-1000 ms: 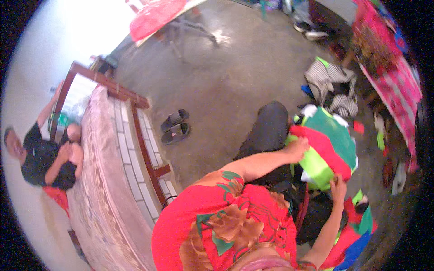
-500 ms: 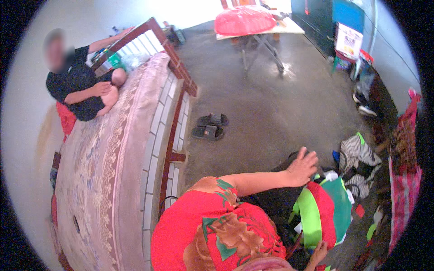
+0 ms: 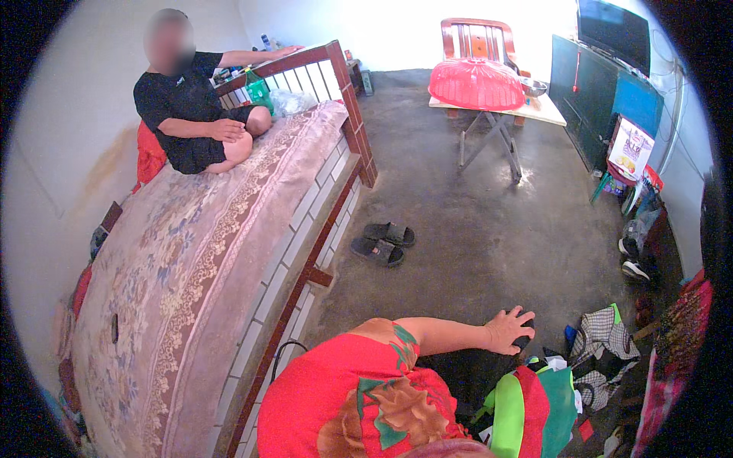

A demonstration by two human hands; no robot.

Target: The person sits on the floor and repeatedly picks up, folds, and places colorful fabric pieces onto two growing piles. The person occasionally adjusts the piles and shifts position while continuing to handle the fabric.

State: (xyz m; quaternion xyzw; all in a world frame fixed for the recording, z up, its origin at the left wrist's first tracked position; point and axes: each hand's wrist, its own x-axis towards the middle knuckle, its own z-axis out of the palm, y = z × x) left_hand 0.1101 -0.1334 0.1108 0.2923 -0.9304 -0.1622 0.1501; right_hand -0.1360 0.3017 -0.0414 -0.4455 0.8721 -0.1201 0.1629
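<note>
My left hand (image 3: 510,330) reaches out from a red patterned sleeve (image 3: 328,389). Its fingers are spread and bent over a dark rounded shape (image 3: 525,336), which I cannot make out clearly; black cloth (image 3: 462,374) lies below the forearm. Just beyond, at the lower right, is a bundle of cloth with lime-green (image 3: 508,412), red (image 3: 536,404) and dark green (image 3: 560,404) bands. White scraps (image 3: 556,363) stick out at its far end. My right hand is out of sight.
A checked cloth piece (image 3: 603,340) and scraps lie right of the bundle. Black slippers (image 3: 384,243) rest on the floor. A person (image 3: 195,114) sits on the bed (image 3: 198,237) at left. A folding table (image 3: 546,111) with a red cover (image 3: 477,84) stands farther back.
The view has tilted up, so the room's things sit lower in the picture. My right hand, earlier at the banded cloth's near edge, has left view. My left hand's fingers have bent downward.
</note>
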